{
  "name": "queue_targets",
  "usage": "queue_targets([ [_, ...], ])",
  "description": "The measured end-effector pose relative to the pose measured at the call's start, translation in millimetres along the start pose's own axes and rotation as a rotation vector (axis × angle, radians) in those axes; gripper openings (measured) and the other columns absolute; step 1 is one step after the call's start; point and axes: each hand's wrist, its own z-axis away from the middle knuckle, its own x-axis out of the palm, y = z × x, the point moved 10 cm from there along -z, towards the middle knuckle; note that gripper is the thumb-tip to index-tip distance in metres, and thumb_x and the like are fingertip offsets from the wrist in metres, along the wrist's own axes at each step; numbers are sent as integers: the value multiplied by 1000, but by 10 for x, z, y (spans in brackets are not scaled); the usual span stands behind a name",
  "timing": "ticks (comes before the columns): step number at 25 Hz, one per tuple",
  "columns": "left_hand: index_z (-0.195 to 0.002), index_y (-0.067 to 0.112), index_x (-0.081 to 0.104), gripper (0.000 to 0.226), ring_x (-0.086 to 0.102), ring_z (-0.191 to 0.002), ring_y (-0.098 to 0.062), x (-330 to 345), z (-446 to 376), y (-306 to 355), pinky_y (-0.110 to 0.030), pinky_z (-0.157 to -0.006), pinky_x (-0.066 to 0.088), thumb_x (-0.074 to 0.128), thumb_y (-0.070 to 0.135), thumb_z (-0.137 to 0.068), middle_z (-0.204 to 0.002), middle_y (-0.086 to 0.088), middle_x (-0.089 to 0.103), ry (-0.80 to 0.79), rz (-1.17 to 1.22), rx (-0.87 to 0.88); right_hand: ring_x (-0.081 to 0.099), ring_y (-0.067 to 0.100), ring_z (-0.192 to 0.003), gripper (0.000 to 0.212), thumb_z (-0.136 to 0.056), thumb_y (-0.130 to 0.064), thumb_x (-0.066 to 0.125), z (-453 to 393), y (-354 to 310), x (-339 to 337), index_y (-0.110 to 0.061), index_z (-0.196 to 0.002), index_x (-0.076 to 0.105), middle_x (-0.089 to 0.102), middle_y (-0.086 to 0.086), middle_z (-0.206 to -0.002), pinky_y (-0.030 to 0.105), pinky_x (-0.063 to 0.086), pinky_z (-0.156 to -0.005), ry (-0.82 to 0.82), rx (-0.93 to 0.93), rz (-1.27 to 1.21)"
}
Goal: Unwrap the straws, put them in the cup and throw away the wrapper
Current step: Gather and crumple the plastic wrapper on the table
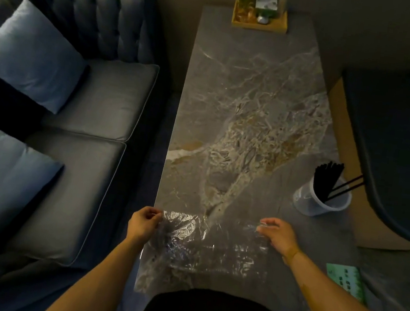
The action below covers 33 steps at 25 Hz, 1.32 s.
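Observation:
A clear, crinkled plastic wrapper (208, 246) is stretched flat just above the near end of the marble table (250, 114). My left hand (142, 224) pinches its left top corner and my right hand (279, 235) pinches its right top corner. I see no straws inside the wrapper. A translucent plastic cup (322, 199) stands near the table's right edge, holding a bundle of black straws (326, 179) that lean to the upper right.
A wooden tray (258, 23) with a plant and a card sits at the table's far end. A green card (346, 281) lies at the near right. A blue sofa (74, 113) with cushions runs along the left; a dark seat (399, 158) is on the right.

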Motion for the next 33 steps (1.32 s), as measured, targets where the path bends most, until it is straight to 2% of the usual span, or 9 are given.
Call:
queue_targets([
  [4,-83,22,71,7,70,-80,-25,41,-64,-45,-49,-82,59,73,15,-84,-84,-7,74,-46,27,-13,60,26,-87,31,-79,1,72,8,49,5,7,-109,64,67,24,-103,29,47,-65,57,-13,46],
  [7,-89,24,68,8,70,-87,-21,64,-53,-24,-45,-86,58,72,19,-85,-88,-1,74,-69,-18,7,62,37,-98,36,-82,-5,73,74,99,-35,1,-115,60,65,27,-113,32,47,-73,79,-7,52],
  [11,-116,21,61,31,65,-96,-22,33,23,272,-39,-81,53,65,31,-87,-107,-1,66,-37,-275,183,58,35,-114,42,-87,-23,69,200,47,-182,-11,-125,57,60,16,-129,45,48,-94,85,-69,258],
  [14,-117,24,61,30,61,-102,-21,216,182,743,-40,-82,53,61,32,-89,-115,-1,60,-50,-451,428,57,31,-116,38,-90,-33,63,306,-66,-358,-16,-124,59,60,10,-130,42,48,-96,96,-183,524],
  [16,-114,25,63,26,60,-103,-21,531,337,1067,-40,-82,52,60,35,-90,-114,1,61,-140,-551,597,55,29,-118,35,-92,-35,59,344,-84,-472,-17,-122,61,59,8,-130,40,47,-96,82,-226,638],
  [18,-111,27,65,25,60,-104,-22,928,506,1303,-38,-84,51,59,39,-90,-113,0,63,-264,-642,691,51,28,-121,34,-94,-37,55,370,-35,-646,-18,-122,60,57,7,-131,41,45,-98,62,-227,690],
  [22,-110,30,66,32,62,-104,-22,1570,728,1580,-35,-87,50,57,50,-87,-115,1,65,-376,-750,671,52,28,-120,33,-94,-38,55,417,98,-1196,-20,-121,60,59,7,-129,40,46,-97,89,-256,717],
  [27,-117,34,61,45,60,-108,-21,2167,987,1848,-36,-90,50,51,61,-82,-122,1,63,-388,-894,665,58,26,-112,36,-91,-44,56,433,275,-1977,-22,-119,61,64,5,-123,39,49,-92,137,-334,786],
  [33,-124,34,57,57,58,-115,-24,2532,1184,2348,-39,-95,49,50,68,-80,-128,-1,61,-305,-1059,755,50,29,-120,48,-88,-52,54,218,128,-2544,-25,-129,53,59,6,-128,45,42,-101,159,-394,867],
])
